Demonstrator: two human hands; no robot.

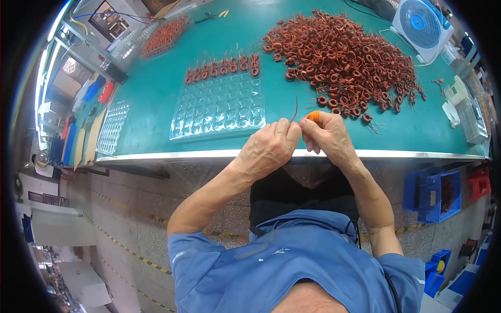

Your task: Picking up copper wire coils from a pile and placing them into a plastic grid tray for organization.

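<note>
My left hand (270,145) is closed in a pinch at the table's front edge. A thin reddish-brown wire (296,108) sticks up from its fingertips; whatever it joins is hidden by the fingers. Close beside it, almost touching, my right hand (334,138) is also closed, thumb against the fingers. An orange cover (313,116) wraps one of its fingertips, and anything inside that grip is hidden. Just beyond the hands lies a large heap of reddish-brown wire-wound ring coils (339,57). Left of the heap, a clear plastic tray (216,112) holds coils (223,68) along its far rows.
Another filled tray (166,35) stands at the far left, near pliers (211,16). A clear tray (112,128) lies at the left edge. A blue-and-white fan (421,26) stands back right, with plastic boxes (469,115) nearer. Blue bins (433,195) sit below the table on the right.
</note>
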